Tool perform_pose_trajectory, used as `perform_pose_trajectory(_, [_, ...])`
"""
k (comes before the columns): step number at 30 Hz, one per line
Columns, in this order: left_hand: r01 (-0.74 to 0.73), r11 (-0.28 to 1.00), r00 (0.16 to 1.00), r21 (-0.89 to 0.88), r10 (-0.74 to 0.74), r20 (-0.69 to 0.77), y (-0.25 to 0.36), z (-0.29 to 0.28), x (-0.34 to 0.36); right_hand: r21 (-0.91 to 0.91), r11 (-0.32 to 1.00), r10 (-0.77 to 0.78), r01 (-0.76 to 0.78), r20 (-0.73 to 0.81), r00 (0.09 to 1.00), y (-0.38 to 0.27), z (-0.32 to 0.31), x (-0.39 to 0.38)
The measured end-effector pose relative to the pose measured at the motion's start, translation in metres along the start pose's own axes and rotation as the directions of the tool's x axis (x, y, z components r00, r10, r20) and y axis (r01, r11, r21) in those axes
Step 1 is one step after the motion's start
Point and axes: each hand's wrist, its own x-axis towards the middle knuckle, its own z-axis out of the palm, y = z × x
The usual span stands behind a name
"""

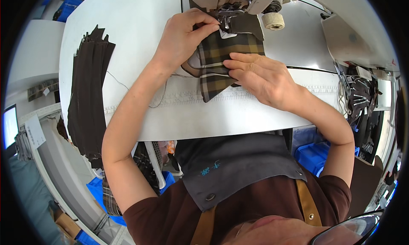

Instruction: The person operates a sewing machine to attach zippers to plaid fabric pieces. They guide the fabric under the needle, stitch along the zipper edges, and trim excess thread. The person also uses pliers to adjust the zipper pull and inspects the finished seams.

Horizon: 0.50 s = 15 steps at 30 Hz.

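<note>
Under the presser foot (pixel 226 25) of a sewing machine (pixel 255 0) lies a plaid fabric piece (pixel 217 49) in brown, yellow and black. Dark brown fabric (pixel 248 25) lies at the foot as well. Beside the foot, my left hand (pixel 185 34) pinches thumb and forefinger together; what is between the tips is too small to make out. My right hand (pixel 264 78) rests on the plaid piece with its fingers stretched out flat. A dark narrow strip (pixel 191 69) curves out at the plaid's left edge, near loose threads.
A bundle of dark brown fabric strips (pixel 87 91) lies on the white table (pixel 179 121) at left. A measuring scale (pixel 179 96) crosses the tabletop. A cream knob (pixel 273 21) juts from the machine. Tools hang at right beside dark cloth (pixel 362 91); a blue bin (pixel 313 157) stands below.
</note>
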Motion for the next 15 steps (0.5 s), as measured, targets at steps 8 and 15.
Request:
perform_pose_trajectory(8, [0.044,0.999,0.999,0.025,-0.044,0.029,0.0057,-0.0015,0.0020,-0.069,0.997,-0.038,0.045,0.095,0.995,-0.0029,0.0051,-0.0005])
perform_pose_trajectory(15, [0.129,0.991,0.990,-0.027,-0.127,0.062,0.0053,-0.0027,0.0030,-0.067,0.998,-0.012,0.020,0.115,0.993,-0.0046,0.0018,0.0017])
